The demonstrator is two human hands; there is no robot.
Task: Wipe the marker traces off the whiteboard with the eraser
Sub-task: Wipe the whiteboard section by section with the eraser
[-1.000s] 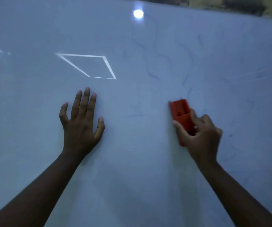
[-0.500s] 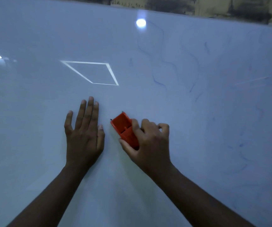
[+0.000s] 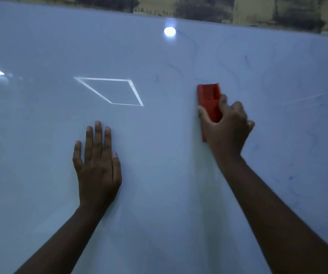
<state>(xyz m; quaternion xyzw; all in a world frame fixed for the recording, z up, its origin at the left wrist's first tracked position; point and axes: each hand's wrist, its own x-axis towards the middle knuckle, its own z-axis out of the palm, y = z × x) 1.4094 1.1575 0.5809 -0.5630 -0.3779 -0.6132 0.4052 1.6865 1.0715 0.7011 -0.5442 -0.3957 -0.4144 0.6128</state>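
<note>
Two hands work the whiteboard [image 3: 40, 194] as we look down our own arms. Our right hand [image 3: 226, 127] grips the red eraser [image 3: 208, 99], thumb on its left edge and fingers curled over its back, pressing it flat against the board just right of centre, its upper end clear of the fingers. Our left hand [image 3: 96, 167] lies flat on the board lower and to the left, fingers straight and close together, holding nothing; we judge that it steadies us while the other wipes.

How far along? The left part of the board, around and below the flat hand, shows no ink that we can make out. What shines there is reflected light: a bright four-sided outline [image 3: 109, 91], a round glare spot [image 3: 169, 31] near the top edge and a streak at far left. The work left lies to the right and above. Faint blue wavy lines [image 3: 193, 62] run down from the top edge to just above the eraser, more pale strokes curl beside it to the right, and small blue smudges [image 3: 290, 177] dot the lower right, well apart from the eraser. We judge the task partly done, with the upper middle and the whole right side yet to be wiped. Behind the top edge shows a stained yellowish wall [image 3: 258, 8].
</note>
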